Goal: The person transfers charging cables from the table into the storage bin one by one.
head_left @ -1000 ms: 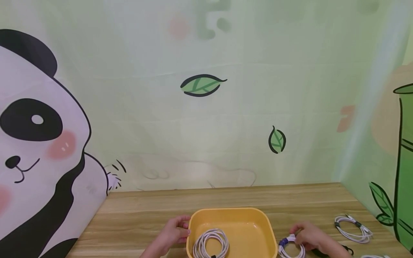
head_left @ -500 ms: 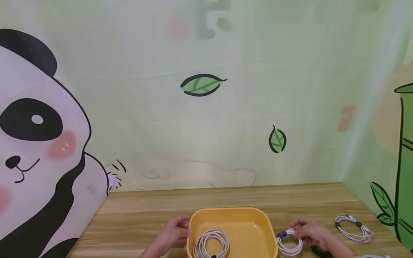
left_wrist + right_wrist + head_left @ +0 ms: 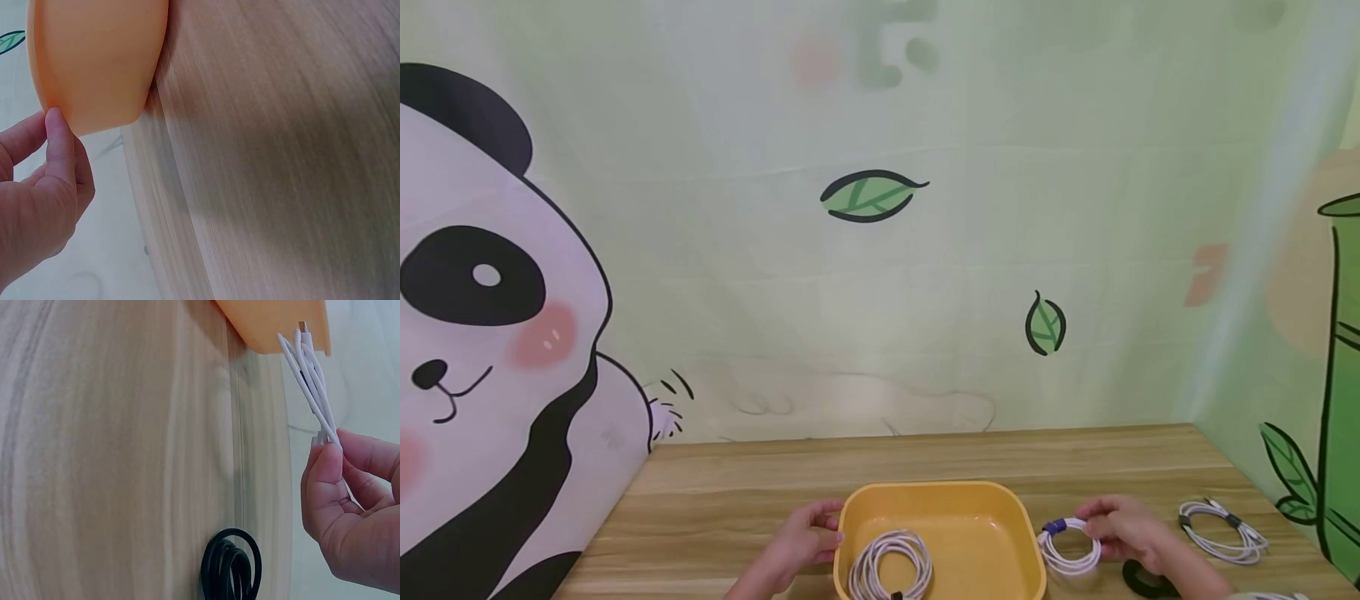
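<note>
My left hand (image 3: 801, 537) grips the left rim of a yellow plastic tray (image 3: 970, 493); in the left wrist view the thumb (image 3: 59, 140) lies against the tray's outer wall. Inside the tray, at its left side, rests a coiled white cable (image 3: 862, 571) with a small black tie. Just right of the tray, my right hand (image 3: 1127, 529) pinches another coiled white cable (image 3: 1067, 569) bound by a blue strap. The right wrist view shows this cable (image 3: 312, 381) edge-on between thumb and fingers, its metal plug end pointing toward the tray.
A coiled black cable (image 3: 1142, 581) lies on the wooden table (image 3: 737, 483), partly under my right forearm. Further right is a white cable coil (image 3: 1225, 550) with dark ties. A bit of something white (image 3: 1270, 596) shows at the bottom right edge. A panda-print backdrop stands behind.
My right hand has raised the blue-strapped cable slightly and shifted it left toward the tray, uncovering more of the black cable. My left hand and the tray stay put.
</note>
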### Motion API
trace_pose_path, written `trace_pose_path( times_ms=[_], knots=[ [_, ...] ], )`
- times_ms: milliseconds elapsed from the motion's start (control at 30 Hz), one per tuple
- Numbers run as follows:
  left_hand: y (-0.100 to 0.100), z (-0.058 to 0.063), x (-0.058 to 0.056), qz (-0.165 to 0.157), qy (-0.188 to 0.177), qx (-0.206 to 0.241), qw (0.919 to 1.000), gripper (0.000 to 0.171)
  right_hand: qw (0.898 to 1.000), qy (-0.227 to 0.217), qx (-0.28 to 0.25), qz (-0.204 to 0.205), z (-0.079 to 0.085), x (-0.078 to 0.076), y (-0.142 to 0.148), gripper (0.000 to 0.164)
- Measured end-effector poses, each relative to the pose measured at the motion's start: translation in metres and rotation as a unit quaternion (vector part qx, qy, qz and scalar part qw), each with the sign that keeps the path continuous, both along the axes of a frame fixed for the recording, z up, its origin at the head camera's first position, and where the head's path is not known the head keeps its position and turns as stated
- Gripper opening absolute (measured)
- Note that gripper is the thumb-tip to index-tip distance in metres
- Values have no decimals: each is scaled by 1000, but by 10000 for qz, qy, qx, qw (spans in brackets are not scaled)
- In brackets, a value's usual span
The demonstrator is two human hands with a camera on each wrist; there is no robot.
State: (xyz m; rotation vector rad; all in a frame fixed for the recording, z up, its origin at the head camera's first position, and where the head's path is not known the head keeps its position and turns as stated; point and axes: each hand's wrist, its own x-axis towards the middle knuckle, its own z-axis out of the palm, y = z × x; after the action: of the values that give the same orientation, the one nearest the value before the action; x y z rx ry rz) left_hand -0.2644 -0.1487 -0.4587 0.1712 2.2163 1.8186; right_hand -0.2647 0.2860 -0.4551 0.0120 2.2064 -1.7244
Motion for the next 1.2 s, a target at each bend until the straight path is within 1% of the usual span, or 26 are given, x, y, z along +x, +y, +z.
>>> trace_pose_path(
  times_ms=[133, 267, 533, 733, 933, 1100, 1200],
  knots=[
    [0, 1, 0, -34, -1, 24, 10000, 48, 9999, -3, -128, -33, 3, 0, -2, 25],
    [0, 0, 0, -41, 22, 34, 10000, 48, 9996, 1, -290, -23, 7, -1, -3, 19],
    [-1, 1, 0, -37, -5, 11, 10000, 48, 9996, 30, -269, -31, 15, -3, -5, 19],
    [0, 1, 0, -49, -15, 6, 10000, 48, 9995, 187, -257, -4, 19, -3, -4, 18],
    [-1, 1, 0, -36, -26, -30, 10000, 48, 9993, 317, -161, -153, 23, -3, -1, 16],
    [-1, 2, 0, -11, -20, -55, 10000, 48, 9990, 288, -295, -143, 30, -3, -2, 17],
    [-1, 2, 1, 2, -20, -48, 10000, 49, 9986, 334, -415, -43, 32, -4, -4, 17]
  ],
)
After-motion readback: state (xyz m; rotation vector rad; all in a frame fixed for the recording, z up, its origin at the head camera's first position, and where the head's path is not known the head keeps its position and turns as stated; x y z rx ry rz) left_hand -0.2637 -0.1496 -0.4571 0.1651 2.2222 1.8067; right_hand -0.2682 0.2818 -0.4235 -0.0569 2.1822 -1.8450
